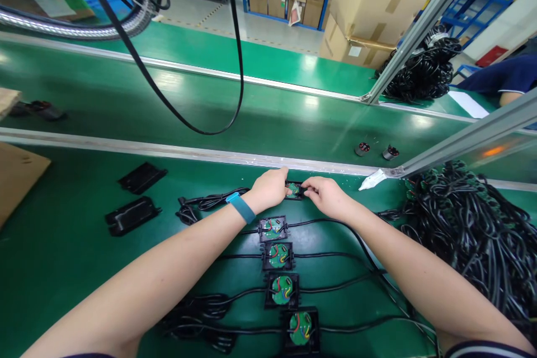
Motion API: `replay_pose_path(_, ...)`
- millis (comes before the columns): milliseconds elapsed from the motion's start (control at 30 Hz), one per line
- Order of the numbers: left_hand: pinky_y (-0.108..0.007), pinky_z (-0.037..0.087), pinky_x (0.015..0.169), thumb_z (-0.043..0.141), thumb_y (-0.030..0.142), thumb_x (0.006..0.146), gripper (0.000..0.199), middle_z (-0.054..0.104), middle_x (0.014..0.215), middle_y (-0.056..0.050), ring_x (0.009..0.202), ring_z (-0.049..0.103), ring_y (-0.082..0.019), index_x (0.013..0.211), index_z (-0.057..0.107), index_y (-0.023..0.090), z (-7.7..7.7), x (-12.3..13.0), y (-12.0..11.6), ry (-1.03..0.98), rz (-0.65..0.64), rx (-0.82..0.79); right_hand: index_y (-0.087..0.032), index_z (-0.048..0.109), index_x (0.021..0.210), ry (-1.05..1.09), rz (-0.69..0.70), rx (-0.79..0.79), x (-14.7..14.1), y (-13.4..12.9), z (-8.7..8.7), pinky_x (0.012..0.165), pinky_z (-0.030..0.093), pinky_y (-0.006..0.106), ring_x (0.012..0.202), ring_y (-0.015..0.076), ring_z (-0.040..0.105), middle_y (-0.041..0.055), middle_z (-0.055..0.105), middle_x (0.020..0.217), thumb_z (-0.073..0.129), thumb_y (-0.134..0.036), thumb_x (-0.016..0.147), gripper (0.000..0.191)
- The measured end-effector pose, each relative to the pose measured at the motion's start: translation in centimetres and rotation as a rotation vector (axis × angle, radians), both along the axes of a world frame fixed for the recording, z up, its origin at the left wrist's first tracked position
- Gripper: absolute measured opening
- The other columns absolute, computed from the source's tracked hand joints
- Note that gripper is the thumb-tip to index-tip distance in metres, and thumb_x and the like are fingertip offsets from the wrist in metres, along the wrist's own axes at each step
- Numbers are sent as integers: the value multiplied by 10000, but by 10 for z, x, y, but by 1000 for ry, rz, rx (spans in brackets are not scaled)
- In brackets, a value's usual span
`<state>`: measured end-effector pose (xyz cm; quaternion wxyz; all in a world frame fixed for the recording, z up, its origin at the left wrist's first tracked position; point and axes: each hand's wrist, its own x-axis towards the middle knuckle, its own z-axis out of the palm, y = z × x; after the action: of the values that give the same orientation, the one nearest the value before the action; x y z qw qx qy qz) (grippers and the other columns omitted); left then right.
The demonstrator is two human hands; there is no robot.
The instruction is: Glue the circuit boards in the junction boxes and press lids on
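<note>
At the far end of a column of black housings, my left hand point(271, 189) grips the left side of a small black housing with a green circuit board point(293, 190). My right hand point(322, 194) pinches at the housing's right side, where a black cable seems to enter; the fingertips partly hide it. Nearer to me lie several open housings with round green boards and coloured wires, among them one just below my hands point(272, 228) and the nearest one point(301, 328). Black cables run out from both sides of each.
Two black covers point(133, 216) lie at the left. A large heap of black cables point(470, 235) fills the right side. A white tube point(372, 179) lies by the metal post point(461, 148). A black cable loop point(241, 67) hangs above the bench. Part of another person point(503, 81) shows at far right.
</note>
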<state>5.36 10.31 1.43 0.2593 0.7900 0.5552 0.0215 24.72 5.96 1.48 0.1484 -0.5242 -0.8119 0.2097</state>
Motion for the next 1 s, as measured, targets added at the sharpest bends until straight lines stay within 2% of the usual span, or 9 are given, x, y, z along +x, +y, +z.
replay_pose_path(100,-311,453,703,744,280,790,304,709,974,-101,913,667,-273,1033,585,189,1,0,0,2,0,-3,-180,620,1263,-107,145,105,2,-7,-1,809,508,317,857,178,614,88,663,997,491,-109,939,355)
replay_pose_path(200,-306,450,695,746,280,787,303,711,964,-98,908,670,-271,1028,585,191,1,0,0,3,-7,-2,-165,603,1305,-298,262,175,5,-8,-5,745,506,302,804,181,595,100,643,973,399,-116,972,393)
replay_pose_path(267,-307,448,688,743,286,791,298,712,967,-102,908,671,-275,1025,585,192,-1,0,0,1,-12,2,-140,609,1294,-304,259,202,8,-5,-10,756,516,306,828,191,611,114,654,975,385,-124,981,386)
replay_pose_path(400,-309,450,688,743,291,789,296,715,962,-99,902,671,-276,1023,589,194,-5,-1,2,-6,-18,8,-152,622,1265,-102,158,229,11,0,-24,840,538,319,906,190,649,120,682,1026,403,-179,1006,341)
replay_pose_path(533,-305,452,702,747,286,785,300,716,957,-93,907,672,-271,1025,592,195,-6,-1,2,-9,-23,9,-161,671,1139,-22,117,249,10,0,-34,837,542,317,881,185,661,113,692,971,424,-201,1011,281)
replay_pose_path(633,-313,451,700,740,284,792,298,717,966,-106,912,670,-283,1031,591,188,-6,-1,2,-13,-21,13,-158,677,1088,-81,125,241,9,-4,-36,822,539,309,868,185,662,118,692,951,400,-198,1022,288)
replay_pose_path(800,-314,449,694,743,277,787,299,719,965,-111,910,673,-289,1029,594,185,-6,-1,2,-17,-26,8,-131,649,1172,-163,218,243,13,-4,-33,858,537,299,933,181,664,129,703,1018,351,-188,1035,332)
replay_pose_path(1000,-312,443,682,748,268,781,304,718,954,-108,900,674,-283,1026,590,180,-8,-1,2,-29,-29,5,-78,612,1228,-444,356,233,7,-2,-23,783,529,328,861,207,646,143,695,951,366,-140,1017,329)
